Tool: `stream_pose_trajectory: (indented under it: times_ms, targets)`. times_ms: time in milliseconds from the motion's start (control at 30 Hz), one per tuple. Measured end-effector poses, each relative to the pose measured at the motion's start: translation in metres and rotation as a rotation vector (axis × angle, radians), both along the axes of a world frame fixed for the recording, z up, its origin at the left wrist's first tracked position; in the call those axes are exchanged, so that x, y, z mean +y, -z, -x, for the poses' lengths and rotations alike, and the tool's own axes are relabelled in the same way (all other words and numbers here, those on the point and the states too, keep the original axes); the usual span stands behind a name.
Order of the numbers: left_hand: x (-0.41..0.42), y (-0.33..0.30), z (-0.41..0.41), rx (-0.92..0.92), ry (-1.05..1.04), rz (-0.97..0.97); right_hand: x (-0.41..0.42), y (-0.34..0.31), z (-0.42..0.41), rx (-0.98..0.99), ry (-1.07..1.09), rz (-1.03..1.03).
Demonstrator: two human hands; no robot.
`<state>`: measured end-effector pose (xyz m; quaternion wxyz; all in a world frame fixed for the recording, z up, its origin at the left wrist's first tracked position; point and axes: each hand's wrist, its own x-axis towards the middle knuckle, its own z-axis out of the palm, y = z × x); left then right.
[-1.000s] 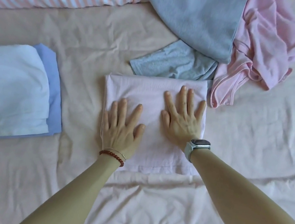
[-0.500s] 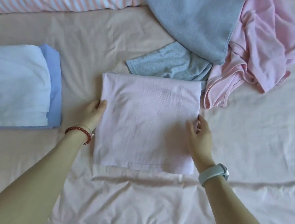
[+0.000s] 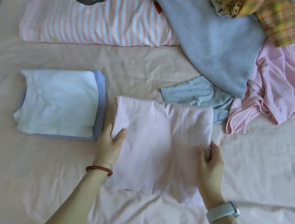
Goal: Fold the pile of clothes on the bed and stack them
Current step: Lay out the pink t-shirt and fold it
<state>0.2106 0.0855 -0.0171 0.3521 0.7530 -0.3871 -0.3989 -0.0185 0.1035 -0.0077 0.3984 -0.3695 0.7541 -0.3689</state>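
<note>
The folded stack (image 3: pixel 57 102) sat at left. Your left hand (image 3: pixel 109 142) pinched the folded pink garment (image 3: pixel 158 143) by its left edge (thumb on top), your right hand (image 3: pixel 210 162) gripped its right edge; carrying it level would probably have preserved the folds.

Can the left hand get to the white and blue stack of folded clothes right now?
Probably not right away. The stack lies close beside the left hand with nothing between them, but that hand is gripping the edge of the folded pink garment, so it would have to let go or carry the garment over.
</note>
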Motion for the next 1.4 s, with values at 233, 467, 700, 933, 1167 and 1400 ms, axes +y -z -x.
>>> stream_pose_trajectory:
  times_ms: [233, 467, 700, 933, 1167, 1400]
  targets:
    - [-0.015, -0.054, -0.172, -0.124, -0.128, 0.079, -0.034, -0.041, -0.158, -0.126, -0.205, 0.043]
    - [-0.068, -0.05, -0.299, -0.138, -0.207, 0.098, -0.096, -0.031, -0.279, -0.205, -0.218, 0.064]
    - [-0.074, 0.025, -0.309, -0.653, 0.08, -0.17, -0.104, 0.02, -0.308, 0.603, -0.493, -0.032]
    - [-0.073, 0.054, -0.282, -0.951, 0.519, -0.157, -0.105, 0.054, -0.338, 0.846, -0.962, 0.176]
    - [-0.074, 0.057, -0.278, -1.033, 0.577, -0.199, -0.109, 0.054, -0.323, 0.772, -1.128, -0.03]
    - [-0.02, 0.019, -0.2, -0.895, 0.403, 0.023, -0.033, 0.014, -0.227, 0.529, -0.809, -0.07]
